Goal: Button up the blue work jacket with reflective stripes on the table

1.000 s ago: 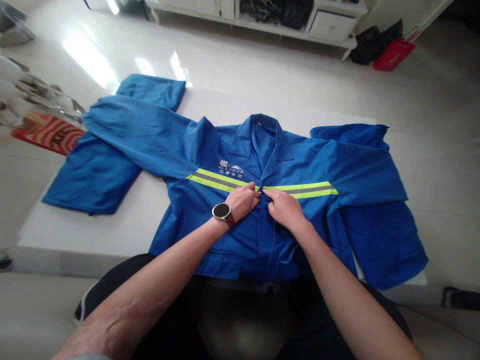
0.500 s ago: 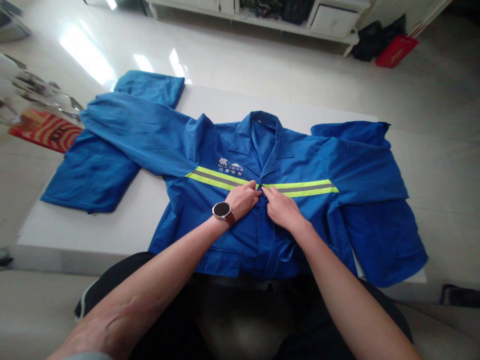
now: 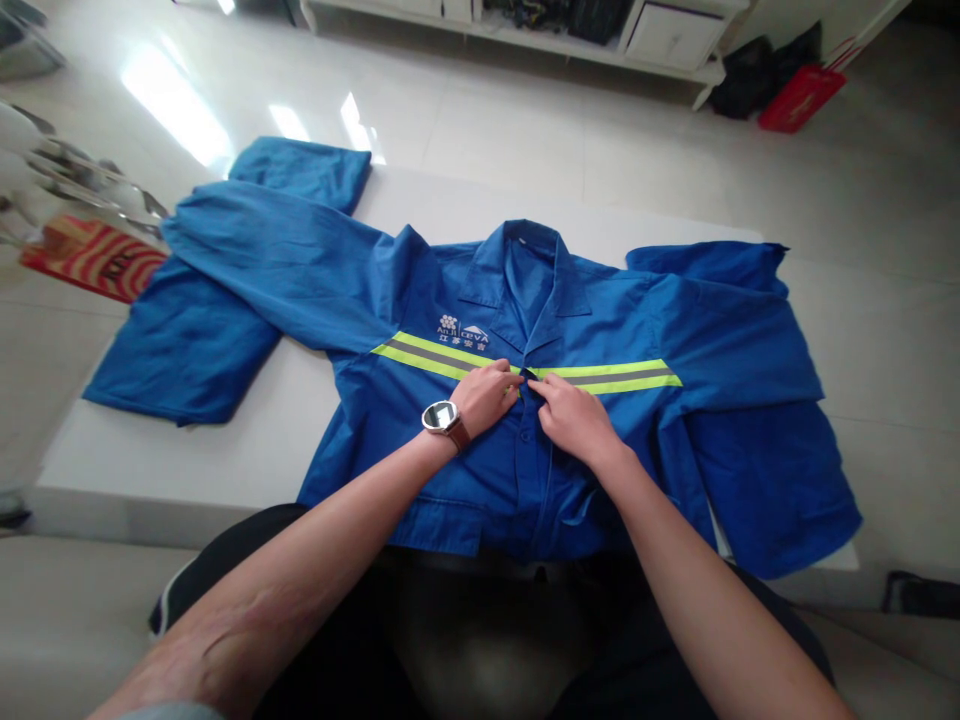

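Note:
A blue work jacket (image 3: 420,440) with a yellow and grey reflective stripe lies face up on a white table (image 3: 225,450), collar away from me, sleeves spread to both sides. My left hand (image 3: 489,396), with a watch on the wrist, pinches the left edge of the jacket's front opening at stripe height. My right hand (image 3: 574,418) pinches the right edge beside it. The fingertips of both hands meet at the centre front, just below the collar. Whatever lies between the fingertips is too small to make out.
The left sleeve (image 3: 187,340) hangs over the table's left edge. A red striped bag (image 3: 94,262) lies on the tiled floor at the left. A white low cabinet (image 3: 660,40) and a red bag (image 3: 799,95) stand at the back right.
Both hands stay pinched at the centre front of the jacket; the view shifts slightly, and the fingers work a little at the same spot.

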